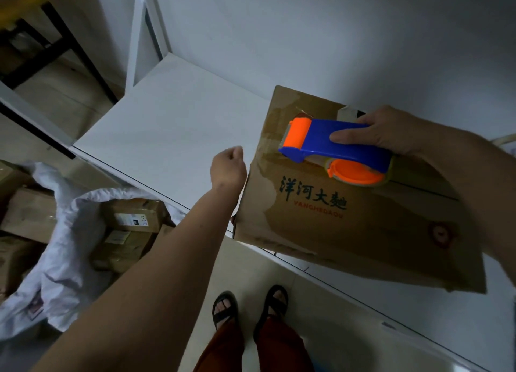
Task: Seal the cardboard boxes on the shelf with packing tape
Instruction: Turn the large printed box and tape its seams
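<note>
Cardboard, brown and printed with dark characters, makes up the box (349, 209) that sits on the white shelf (173, 126), its near corner jutting out past the shelf's front edge. Your right hand (391, 131) grips the blue and orange tape dispenser (335, 148) on top of the box: the thumb lies flat along the blue handle and the other fingers wrap over its far side, so their tips are hidden from you. The dispenser's orange roller end points toward the box's left edge, and its tape roll with the orange hub rests against the lid. A glossy strip of clear tape (270, 145) shows on the lid beneath the roller, running to the left edge of the box. Your left hand (227, 167) hovers just beside the box's left side, fingers curled into a loose fist and holding nothing; whether the knuckles touch the cardboard cannot be told. Left of the box the shelf surface stretches bare and white to its upright post (136, 45). Below the shelf on that side, a crumpled white plastic sack (64, 232) lies on the floor around several smaller cardboard parcels (131, 218). Near the box's overhanging corner, your feet in dark sandals (248, 307) stand on the pale tiled floor.
</note>
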A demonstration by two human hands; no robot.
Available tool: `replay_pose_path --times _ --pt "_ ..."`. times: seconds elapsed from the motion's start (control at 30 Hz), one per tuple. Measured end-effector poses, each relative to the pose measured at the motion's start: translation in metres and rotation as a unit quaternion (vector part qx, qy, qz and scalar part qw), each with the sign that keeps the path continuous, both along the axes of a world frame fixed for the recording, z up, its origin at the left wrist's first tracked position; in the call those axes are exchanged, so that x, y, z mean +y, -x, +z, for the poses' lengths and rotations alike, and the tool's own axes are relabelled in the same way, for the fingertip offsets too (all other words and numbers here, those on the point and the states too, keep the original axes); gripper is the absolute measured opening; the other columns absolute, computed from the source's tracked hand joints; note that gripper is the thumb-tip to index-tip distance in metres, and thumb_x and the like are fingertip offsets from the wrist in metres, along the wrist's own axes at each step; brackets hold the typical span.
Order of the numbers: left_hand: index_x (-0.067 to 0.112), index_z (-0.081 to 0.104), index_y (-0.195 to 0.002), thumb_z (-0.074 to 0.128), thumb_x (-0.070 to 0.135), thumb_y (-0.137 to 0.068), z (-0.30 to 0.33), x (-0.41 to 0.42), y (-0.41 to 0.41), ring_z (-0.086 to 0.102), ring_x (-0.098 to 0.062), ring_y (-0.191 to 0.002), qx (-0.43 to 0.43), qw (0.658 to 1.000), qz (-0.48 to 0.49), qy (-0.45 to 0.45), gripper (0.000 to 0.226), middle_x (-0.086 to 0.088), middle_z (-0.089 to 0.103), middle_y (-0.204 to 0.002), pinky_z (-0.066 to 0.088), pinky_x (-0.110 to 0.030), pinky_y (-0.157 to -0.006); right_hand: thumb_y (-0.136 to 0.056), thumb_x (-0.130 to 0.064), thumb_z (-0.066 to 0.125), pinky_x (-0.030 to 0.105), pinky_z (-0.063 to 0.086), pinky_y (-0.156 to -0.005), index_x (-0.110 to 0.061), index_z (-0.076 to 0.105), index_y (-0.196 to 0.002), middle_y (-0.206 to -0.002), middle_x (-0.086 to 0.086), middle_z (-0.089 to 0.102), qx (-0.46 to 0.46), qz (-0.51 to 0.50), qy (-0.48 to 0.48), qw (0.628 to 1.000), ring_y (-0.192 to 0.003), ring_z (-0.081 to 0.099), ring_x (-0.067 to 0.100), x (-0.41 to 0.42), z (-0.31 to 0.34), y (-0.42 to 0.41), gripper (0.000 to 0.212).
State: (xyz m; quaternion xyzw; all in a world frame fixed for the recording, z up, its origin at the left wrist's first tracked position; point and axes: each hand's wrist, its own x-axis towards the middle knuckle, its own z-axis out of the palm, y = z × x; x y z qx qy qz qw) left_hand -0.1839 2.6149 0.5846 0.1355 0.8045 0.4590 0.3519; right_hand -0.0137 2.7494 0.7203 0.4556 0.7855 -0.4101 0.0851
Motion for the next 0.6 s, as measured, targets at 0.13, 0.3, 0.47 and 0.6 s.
replay_pose_path --times 0.13,0.3,0.47,0.6 --pt "0.023 0.068 -0.104 0.044 0.024 -0.101 0.026 0.002 -0.008 0.062 -0.013 -0.095 -0.019 0.99 -0.1 -0.099 0.025 0.004 0.066 -0.099 0.05 -0.031 -0.089 -0.058 -0.054 0.064 0.027 0.04 -0.059 0.004 0.067 -0.1 -0.085 0.019 0.067 -0.004 -0.007 0.009 1.0 -0.062 0.058 0.021 0.002 0.002 0.0 0.071" --pt "0.033 0.027 -0.151 0.039 0.024 -0.104 0.024 -0.011 -0.016 0.045 -0.008 -0.126 -0.036 0.979 -0.178 -0.086 0.049 0.01 0.044 -0.142 0.033 -0.014 -0.096 -0.06 -0.051 0.064 0.027 0.043 -0.057 0.0 0.067 -0.097 -0.088 0.019 0.067 -0.006 0.006 0.027 1.0 -0.064 0.059 0.022 0.002 0.004 -0.001 0.063" --pt "0.026 0.012 -0.154 0.042 0.028 -0.102 0.019 -0.021 -0.027 0.019 -0.014 -0.146 0.173 0.946 -0.271 -0.045 0.06 0.003 0.013 -0.161 0.017 -0.016 -0.108 -0.074 -0.042 0.066 0.012 0.041 -0.038 -0.007 0.063 -0.08 -0.073 0.007 0.062 0.008 0.012 0.027 1.0 -0.052 0.058 0.013 0.001 0.004 -0.004 0.035" --pt "0.022 -0.002 -0.155 0.055 0.067 -0.078 0.022 -0.03 -0.027 0.001 -0.011 -0.148 0.244 0.903 -0.354 0.017 0.105 0.01 -0.011 -0.161 0.015 -0.033 -0.119 -0.068 -0.047 0.065 0.017 0.041 -0.045 -0.003 0.062 -0.08 -0.073 0.006 0.057 0.017 0.027 0.012 0.999 -0.054 0.055 0.015 -0.002 0.005 -0.006 0.045"
